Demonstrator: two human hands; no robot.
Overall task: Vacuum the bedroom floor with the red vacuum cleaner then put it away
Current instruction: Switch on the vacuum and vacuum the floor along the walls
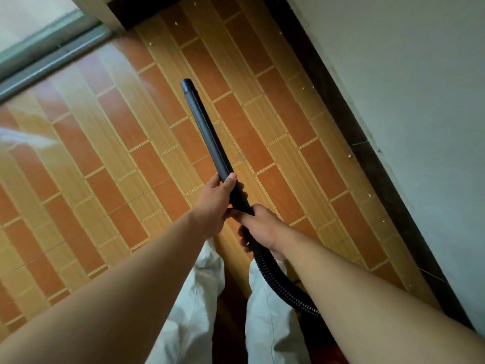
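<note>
Wand slants over the floor, gripped at its near end by the left hand ahead of the right hand, hose leading back behind; wall at right, door track far left.

We count one black tube and one ribbed hose. There are two hands, the left hand and the right hand, and two pale trouser legs. We also find several pale specks on the one tiled floor, too small to tally exactly.
</note>
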